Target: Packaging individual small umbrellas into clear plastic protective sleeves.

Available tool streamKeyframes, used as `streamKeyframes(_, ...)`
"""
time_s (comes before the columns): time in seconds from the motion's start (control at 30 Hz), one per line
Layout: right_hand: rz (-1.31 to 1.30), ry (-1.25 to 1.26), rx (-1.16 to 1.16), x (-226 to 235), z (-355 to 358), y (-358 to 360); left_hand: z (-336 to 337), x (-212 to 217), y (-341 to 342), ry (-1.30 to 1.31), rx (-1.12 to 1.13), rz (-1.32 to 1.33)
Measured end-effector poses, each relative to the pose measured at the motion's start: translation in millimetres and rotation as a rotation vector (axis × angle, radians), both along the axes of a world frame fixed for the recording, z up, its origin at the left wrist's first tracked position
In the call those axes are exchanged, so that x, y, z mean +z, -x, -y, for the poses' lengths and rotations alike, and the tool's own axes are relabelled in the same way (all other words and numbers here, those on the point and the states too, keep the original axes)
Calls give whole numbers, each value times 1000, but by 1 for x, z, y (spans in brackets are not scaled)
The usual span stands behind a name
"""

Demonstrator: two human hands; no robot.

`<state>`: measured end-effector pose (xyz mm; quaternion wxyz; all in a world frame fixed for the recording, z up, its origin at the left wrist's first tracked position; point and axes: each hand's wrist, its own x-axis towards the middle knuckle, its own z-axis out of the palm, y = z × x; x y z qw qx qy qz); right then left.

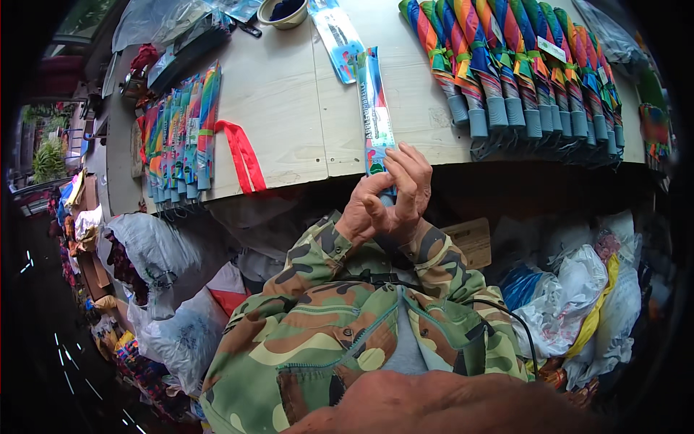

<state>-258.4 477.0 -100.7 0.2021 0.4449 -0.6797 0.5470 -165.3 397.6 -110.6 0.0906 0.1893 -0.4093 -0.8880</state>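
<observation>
A folded rainbow umbrella in a printed clear-and-blue sleeve point(374, 108) points away from me over the table's front edge, its lower end between my hands. My left hand point(359, 211) is closed around that lower end from the left. From the right, my right hand point(412, 189) has its bent fingers on the sleeve near its bottom. The thumbs and the umbrella's handle end are partly hidden by the fingers. Just beyond the umbrella's tip lies a flat stack of printed plastic sleeves point(337, 36).
Several bare rainbow umbrellas point(506, 58) with grey handles lie side by side at the right. Sleeved umbrellas point(181, 137) are piled at the left, beside a red ribbon point(242, 155). A bowl point(283, 13) stands at the far edge. Stuffed plastic bags point(571, 289) sit below the table point(282, 108).
</observation>
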Motion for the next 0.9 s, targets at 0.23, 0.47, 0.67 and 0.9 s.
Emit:
streamKeyframes(0.23,64,-45,186,-18,18,-19,72,33,-40,-85,94,242)
streamKeyframes(0.47,87,-302,239,-53,5,-31,217,41,-108,877,303,849)
streamKeyframes(0.67,131,-366,193,-55,10,-29,297,-1,-154,1714,230,1393)
streamKeyframes(0.9,153,-403,220,-52,16,-22,280,12,-117,2043,5,1540)
